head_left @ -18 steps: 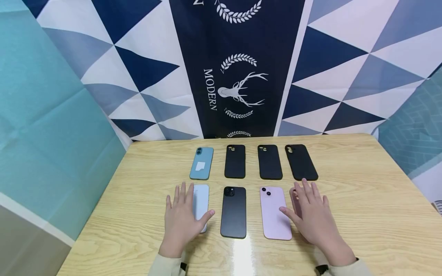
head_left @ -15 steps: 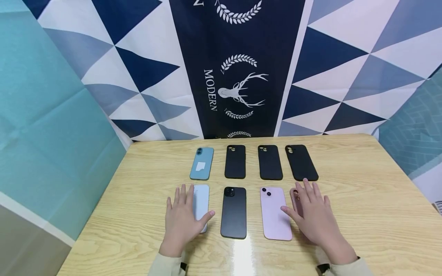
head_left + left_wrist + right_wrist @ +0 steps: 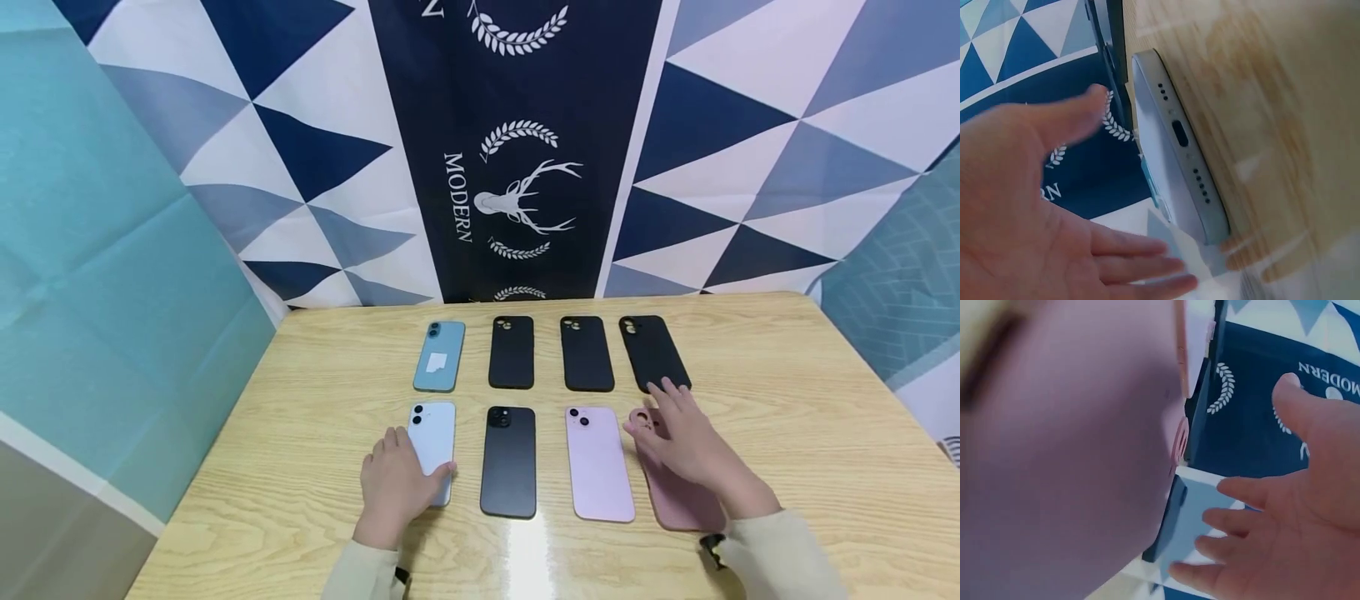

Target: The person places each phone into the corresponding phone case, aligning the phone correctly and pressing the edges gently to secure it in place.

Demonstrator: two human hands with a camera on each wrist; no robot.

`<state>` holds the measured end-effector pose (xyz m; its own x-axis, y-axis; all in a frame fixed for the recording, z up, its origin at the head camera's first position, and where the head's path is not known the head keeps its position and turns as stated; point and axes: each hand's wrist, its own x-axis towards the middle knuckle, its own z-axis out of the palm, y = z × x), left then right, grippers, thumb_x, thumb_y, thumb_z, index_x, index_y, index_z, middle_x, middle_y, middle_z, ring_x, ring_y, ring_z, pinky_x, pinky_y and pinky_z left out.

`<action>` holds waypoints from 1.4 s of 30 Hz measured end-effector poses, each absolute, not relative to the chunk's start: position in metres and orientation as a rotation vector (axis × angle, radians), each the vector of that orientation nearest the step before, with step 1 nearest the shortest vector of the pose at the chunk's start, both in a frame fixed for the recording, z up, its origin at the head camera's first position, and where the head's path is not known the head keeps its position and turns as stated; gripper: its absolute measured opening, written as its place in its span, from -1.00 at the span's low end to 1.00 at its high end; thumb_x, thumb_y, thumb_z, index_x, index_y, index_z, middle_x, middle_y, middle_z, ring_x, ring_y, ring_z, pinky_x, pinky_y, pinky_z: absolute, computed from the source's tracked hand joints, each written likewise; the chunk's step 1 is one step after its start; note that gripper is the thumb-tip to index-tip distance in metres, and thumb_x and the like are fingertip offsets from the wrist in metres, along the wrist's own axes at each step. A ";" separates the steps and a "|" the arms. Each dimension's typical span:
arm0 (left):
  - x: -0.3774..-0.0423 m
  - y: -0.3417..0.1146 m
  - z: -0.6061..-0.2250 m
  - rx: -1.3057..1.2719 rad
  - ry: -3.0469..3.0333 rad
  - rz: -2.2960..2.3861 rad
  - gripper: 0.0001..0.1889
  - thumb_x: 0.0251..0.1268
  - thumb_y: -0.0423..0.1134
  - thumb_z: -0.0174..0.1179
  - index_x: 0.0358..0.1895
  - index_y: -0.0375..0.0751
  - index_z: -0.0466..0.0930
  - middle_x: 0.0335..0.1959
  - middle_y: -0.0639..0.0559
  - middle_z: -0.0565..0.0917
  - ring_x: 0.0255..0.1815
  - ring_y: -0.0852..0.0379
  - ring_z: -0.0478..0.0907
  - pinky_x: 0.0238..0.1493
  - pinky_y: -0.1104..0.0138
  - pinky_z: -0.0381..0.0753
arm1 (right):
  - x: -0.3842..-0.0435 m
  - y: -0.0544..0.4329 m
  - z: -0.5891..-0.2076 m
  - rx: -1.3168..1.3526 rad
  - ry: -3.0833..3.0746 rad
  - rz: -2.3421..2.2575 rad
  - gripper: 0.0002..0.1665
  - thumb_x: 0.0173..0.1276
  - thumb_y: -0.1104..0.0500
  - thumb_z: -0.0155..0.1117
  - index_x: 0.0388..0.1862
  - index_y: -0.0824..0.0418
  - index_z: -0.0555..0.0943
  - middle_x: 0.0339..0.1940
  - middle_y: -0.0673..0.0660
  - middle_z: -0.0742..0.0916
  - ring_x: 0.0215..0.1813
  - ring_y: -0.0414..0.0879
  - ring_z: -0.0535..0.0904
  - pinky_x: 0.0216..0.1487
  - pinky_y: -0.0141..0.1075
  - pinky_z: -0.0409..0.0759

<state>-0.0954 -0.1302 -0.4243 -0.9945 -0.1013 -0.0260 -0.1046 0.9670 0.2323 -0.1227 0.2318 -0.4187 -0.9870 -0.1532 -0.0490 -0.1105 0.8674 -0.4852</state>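
Poised with left hand, fingers released and thumb opposite, over the pale phone just left of the dark grey phone, seemingly to span the narrow width. Poised too with right hand, fingers loosely bent, grasping nothing, over the pink case to the dark grey phone's right, past the pink phone. Laid flat, spaced apart, presumably for reachable edges.

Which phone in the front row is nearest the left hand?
The white phone, leftmost in that row: the left hand overlaps it in the head view, while the dark phone and pink phone lie farther right.
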 end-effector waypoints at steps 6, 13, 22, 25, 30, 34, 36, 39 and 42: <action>-0.094 -0.123 -0.422 -0.215 3.072 0.364 -0.17 -0.03 0.23 0.34 -0.07 -0.60 0.45 -0.27 -0.31 0.55 -0.21 -0.15 0.50 -0.23 0.02 0.55 | -0.151 0.241 -0.412 -0.239 2.850 -0.785 0.07 0.36 -0.23 0.14 0.44 0.56 0.05 0.45 0.66 0.06 0.45 0.60 -0.13 0.34 0.46 0.00; -0.094 -0.120 -0.419 -0.246 3.067 0.346 -0.19 -0.07 0.19 0.40 -0.11 -0.60 0.43 -0.31 -0.30 0.53 -0.27 -0.11 0.48 -0.32 0.08 0.56 | -0.181 0.252 -0.409 -0.233 2.827 -0.678 0.10 0.37 -0.25 0.12 0.42 0.62 0.02 0.43 0.68 0.05 0.43 0.61 -0.11 0.35 0.44 0.02; -0.095 -0.119 -0.424 -0.302 3.087 0.370 -0.22 -0.13 0.14 0.47 -0.13 -0.58 0.43 -0.35 -0.29 0.54 -0.31 -0.12 0.51 -0.35 0.07 0.57 | -0.202 0.255 -0.401 -0.176 2.809 -0.621 0.13 0.39 -0.20 0.11 0.36 0.75 -0.06 0.36 0.77 0.08 0.39 0.62 -0.01 0.38 0.37 0.10; -0.097 -0.117 -0.423 -0.307 3.091 0.376 -0.23 -0.13 0.10 0.48 -0.14 -0.60 0.45 -0.38 -0.29 0.56 -0.33 -0.11 0.53 -0.38 0.08 0.59 | -0.209 0.255 -0.402 -0.173 2.809 -0.593 0.10 0.41 -0.16 0.11 0.33 0.79 -0.04 0.32 0.79 0.13 0.36 0.62 0.06 0.38 0.34 0.15; -0.098 -0.114 -0.423 -0.327 3.089 0.375 -0.25 -0.13 0.07 0.49 -0.15 -0.61 0.46 -0.41 -0.31 0.58 -0.35 -0.11 0.57 -0.41 0.08 0.62 | -0.218 0.257 -0.404 -0.152 2.806 -0.563 0.08 0.39 -0.13 0.13 0.30 0.82 0.00 0.29 0.79 0.20 0.34 0.60 0.16 0.36 0.30 0.24; -0.098 -0.111 -0.423 -0.346 3.091 0.391 -0.26 -0.14 0.04 0.50 -0.15 -0.62 0.46 -0.40 -0.32 0.58 -0.34 -0.12 0.56 -0.41 0.07 0.64 | -0.222 0.257 -0.405 -0.122 2.806 -0.502 0.07 0.39 -0.14 0.12 0.28 0.83 0.03 0.26 0.79 0.24 0.31 0.58 0.21 0.34 0.27 0.29; -0.098 -0.109 -0.423 -0.348 3.093 0.399 -0.28 -0.14 0.02 0.51 -0.16 -0.61 0.46 -0.40 -0.32 0.57 -0.33 -0.11 0.55 -0.41 0.07 0.64 | -0.223 0.257 -0.405 -0.098 2.815 -0.458 0.07 0.39 -0.16 0.11 0.27 0.83 0.06 0.24 0.79 0.27 0.29 0.58 0.25 0.31 0.26 0.33; -0.098 -0.106 -0.422 -0.348 3.090 0.411 -0.31 -0.13 0.00 0.50 -0.18 -0.60 0.46 -0.39 -0.30 0.56 -0.31 -0.11 0.54 -0.40 0.07 0.64 | -0.225 0.257 -0.405 -0.064 2.827 -0.403 0.06 0.38 -0.17 0.10 0.25 0.83 0.10 0.21 0.78 0.32 0.25 0.58 0.30 0.26 0.26 0.39; -0.098 -0.104 -0.422 -0.351 3.089 0.414 -0.32 -0.13 -0.02 0.51 -0.17 -0.60 0.46 -0.38 -0.30 0.56 -0.29 -0.12 0.54 -0.39 0.07 0.66 | -0.226 0.257 -0.406 -0.045 2.828 -0.385 0.05 0.37 -0.17 0.12 0.23 0.83 0.13 0.18 0.78 0.35 0.21 0.58 0.34 0.21 0.26 0.43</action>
